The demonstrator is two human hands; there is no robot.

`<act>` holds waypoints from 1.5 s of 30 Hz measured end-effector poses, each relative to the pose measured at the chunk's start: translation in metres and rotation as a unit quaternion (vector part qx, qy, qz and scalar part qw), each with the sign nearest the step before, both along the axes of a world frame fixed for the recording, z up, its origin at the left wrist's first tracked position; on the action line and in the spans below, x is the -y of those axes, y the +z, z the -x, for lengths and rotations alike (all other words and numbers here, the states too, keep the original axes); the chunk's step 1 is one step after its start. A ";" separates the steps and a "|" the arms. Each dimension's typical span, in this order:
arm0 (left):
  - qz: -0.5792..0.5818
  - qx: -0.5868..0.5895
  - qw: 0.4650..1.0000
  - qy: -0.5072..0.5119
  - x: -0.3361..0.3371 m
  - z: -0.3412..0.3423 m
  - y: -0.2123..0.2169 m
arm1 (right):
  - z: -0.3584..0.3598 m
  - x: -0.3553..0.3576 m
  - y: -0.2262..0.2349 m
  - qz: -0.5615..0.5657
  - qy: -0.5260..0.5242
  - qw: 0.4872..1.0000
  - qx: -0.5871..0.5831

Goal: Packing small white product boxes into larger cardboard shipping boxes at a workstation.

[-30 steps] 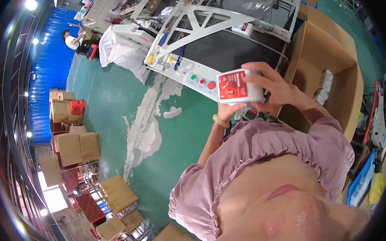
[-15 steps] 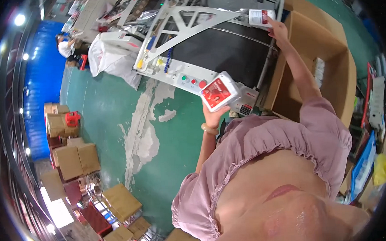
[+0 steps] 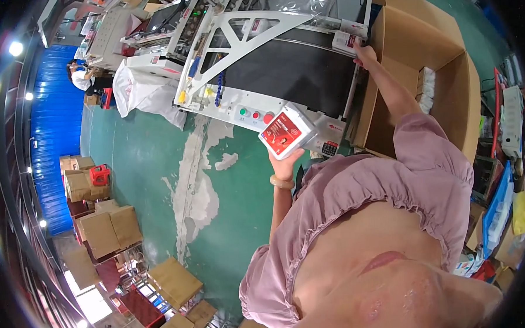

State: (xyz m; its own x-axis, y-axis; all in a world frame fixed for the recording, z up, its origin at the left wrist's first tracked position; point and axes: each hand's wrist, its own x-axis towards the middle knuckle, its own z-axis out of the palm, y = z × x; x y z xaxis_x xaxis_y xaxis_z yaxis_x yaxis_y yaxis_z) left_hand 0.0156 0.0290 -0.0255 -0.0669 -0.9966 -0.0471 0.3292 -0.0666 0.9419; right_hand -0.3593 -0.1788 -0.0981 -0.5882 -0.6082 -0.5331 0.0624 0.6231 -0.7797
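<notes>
My left hand [image 3: 284, 166] is closed round the lower end of a white pack with a red label [image 3: 284, 135], raised in front of the machine's control panel; it looks like more than one pack held together, though I cannot tell how many. At the far right of the conveyor, my right hand [image 3: 365, 54] has its fingers closed on a white packet [image 3: 345, 42], which carries a dark red patch. Another white packet [image 3: 353, 27] lies just beyond it. The black conveyor belt [image 3: 293, 69] stretches between the two hands.
A large open cardboard box [image 3: 402, 70] stands right of the conveyor, with white packs [image 3: 427, 90] stacked inside. The machine's white panel [image 3: 236, 109] has coloured buttons. Cartons [image 3: 174, 282] and a red stool [image 3: 100, 174] are at left. A person [image 3: 80, 77] works far left.
The view has shifted slightly. My right hand has come a little nearer and lower with its packet, and another packet now shows beyond. My left hand still holds its pack.
</notes>
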 end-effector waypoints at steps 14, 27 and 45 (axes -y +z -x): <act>0.039 0.012 0.998 -0.052 0.016 0.025 0.016 | -0.135 -0.142 0.171 0.489 0.623 0.582 -0.186; 0.013 -0.026 0.999 -0.033 0.011 0.021 0.014 | -0.113 -0.103 0.140 0.465 0.285 0.838 0.024; 0.004 -0.005 1.000 0.019 0.002 0.012 0.011 | 0.018 0.021 -0.009 -0.059 -0.079 0.989 -0.110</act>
